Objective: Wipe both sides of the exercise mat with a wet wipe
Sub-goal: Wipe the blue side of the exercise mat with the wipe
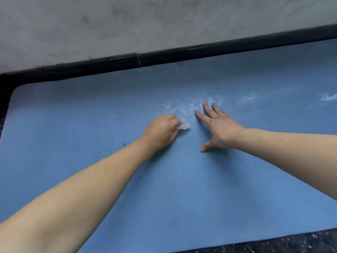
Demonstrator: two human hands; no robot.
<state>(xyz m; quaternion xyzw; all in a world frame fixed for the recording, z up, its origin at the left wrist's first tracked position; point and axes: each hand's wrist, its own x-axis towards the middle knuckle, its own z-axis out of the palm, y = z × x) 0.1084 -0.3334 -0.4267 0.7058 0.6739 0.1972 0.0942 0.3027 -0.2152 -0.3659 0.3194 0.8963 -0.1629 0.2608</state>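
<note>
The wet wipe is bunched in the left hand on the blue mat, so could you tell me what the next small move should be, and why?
Probably sweep the wet wipe forward and right over the whitish patch. The left hand grips it at that patch's near edge, while the right hand lies flat with fingers spread, steadying the mat. The patch looks unwiped.

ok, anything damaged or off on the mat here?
Yes. The blue mat has a whitish, scuffed-looking patch by the right hand, another further right, and a white mark at the right edge. A small dark nick sits beside the left forearm. The left hand holds the wipe.
</note>
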